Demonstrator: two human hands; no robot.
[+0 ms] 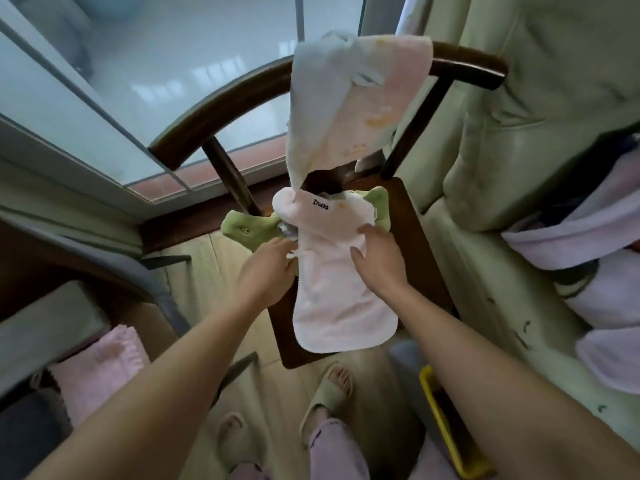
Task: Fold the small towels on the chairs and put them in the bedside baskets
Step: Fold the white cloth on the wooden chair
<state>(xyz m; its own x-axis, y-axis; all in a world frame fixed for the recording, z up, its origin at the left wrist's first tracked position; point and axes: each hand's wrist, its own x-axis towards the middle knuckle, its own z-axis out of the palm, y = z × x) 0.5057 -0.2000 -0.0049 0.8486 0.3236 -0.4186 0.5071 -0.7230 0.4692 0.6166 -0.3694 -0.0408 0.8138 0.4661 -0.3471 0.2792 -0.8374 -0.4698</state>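
Pink towel (pixel 332 278) lies lengthwise on the wooden chair seat (pixel 420 244), centre frame, near end hanging past the front edge. Left hand (pixel 268 270) pinches the towel's left edge; right hand (pixel 375 254) spread flat, fingers on the right side near the fold with the "Ducks" stitching. Green towel (pixel 247 230) sits underneath, corners poking out both sides. Another pink towel (pixel 349 109) drapes over the chair back (pixel 464 60), lower end touching the pile

Risks:
- overhang could drag the towel off to the floor if the right hand lifts
- pulling may bring the green towel along
- a tug at the top may snag the draped towel down

Yellow basket (pixel 450 431) lower right, only partly visible
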